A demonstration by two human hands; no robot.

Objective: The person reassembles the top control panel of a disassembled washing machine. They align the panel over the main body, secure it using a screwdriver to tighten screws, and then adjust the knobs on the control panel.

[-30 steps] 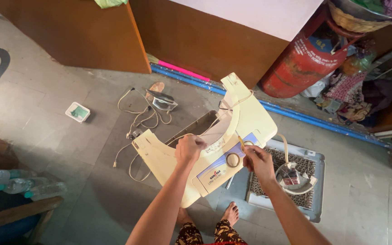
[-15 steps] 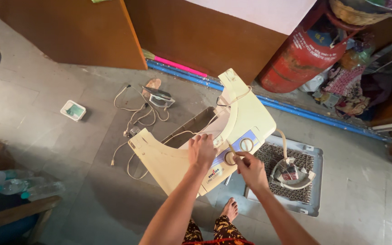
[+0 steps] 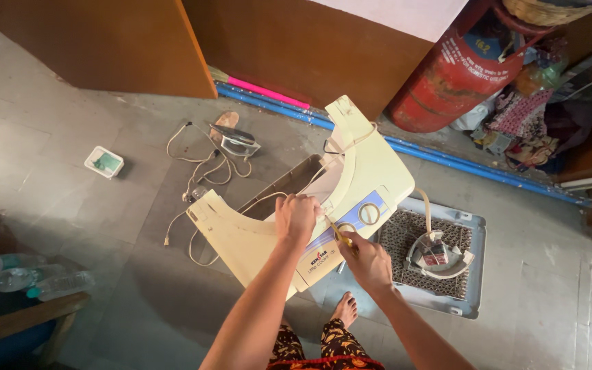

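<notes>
The left hand [image 3: 296, 218] grips the top edge of the cream plastic panel [image 3: 351, 185] held at centre. The right hand [image 3: 368, 260] pinches a yellow-handled tool [image 3: 340, 234] against its blue label strip [image 3: 351, 223]. At 1 o'clock stands a red gas cylinder [image 3: 457, 75]; at 9 o'clock lies 1 small white-and-green box [image 3: 104, 162].

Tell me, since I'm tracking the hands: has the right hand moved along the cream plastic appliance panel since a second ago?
Yes. The right hand has slid down the cream plastic appliance panel, from beside the round dial toward the panel's near edge.

I see soft, even indoor light, with only faint shadows around the cream plastic appliance panel [image 3: 296, 219]. The focus is sharp there. Beyond it, the edges bend from wide-lens distortion.
</notes>
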